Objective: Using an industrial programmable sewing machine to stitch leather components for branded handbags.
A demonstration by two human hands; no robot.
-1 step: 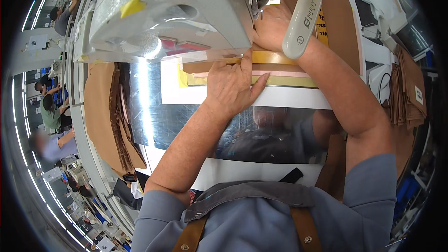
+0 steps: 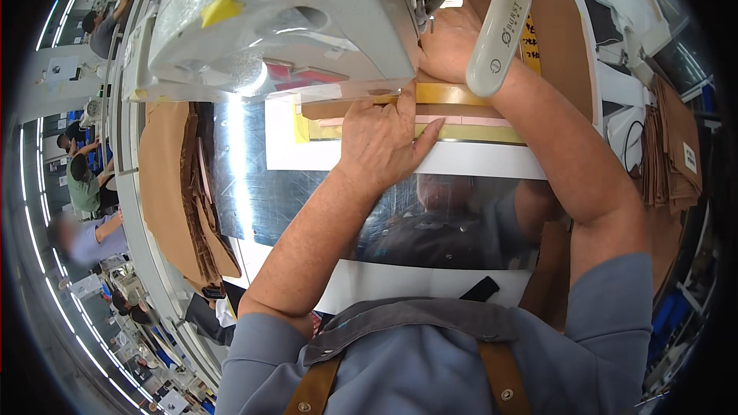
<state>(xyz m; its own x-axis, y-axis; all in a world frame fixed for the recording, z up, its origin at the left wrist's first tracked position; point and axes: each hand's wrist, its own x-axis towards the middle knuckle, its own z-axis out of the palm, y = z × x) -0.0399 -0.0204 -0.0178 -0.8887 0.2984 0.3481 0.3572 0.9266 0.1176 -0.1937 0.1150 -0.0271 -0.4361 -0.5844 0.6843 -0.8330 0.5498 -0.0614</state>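
Observation:
My left hand (image 2: 383, 138) lies flat on a brown panel with a pink strip (image 2: 469, 121) and yellow edging along it. Its thumb is spread from the fingers, and the index fingertip reaches a yellow band (image 2: 453, 94). My right hand (image 2: 447, 48) rests beyond it, beside the needle area of a sewing machine (image 2: 284, 23). The machine head and a white lamp (image 2: 498, 31) cover part of that hand, so its fingers are hidden. Under the brown panel lies a white sheet (image 2: 477, 160). A clear shield hangs from the machine near my left fingertips.
Brown cut pieces (image 2: 165, 184) are stacked at the left, and more brown pieces (image 2: 673, 146) hang at the right. A shiny metal plate (image 2: 430, 238) covers the near table. Farther left, several people sit at other work places beyond a rail (image 2: 154, 238).

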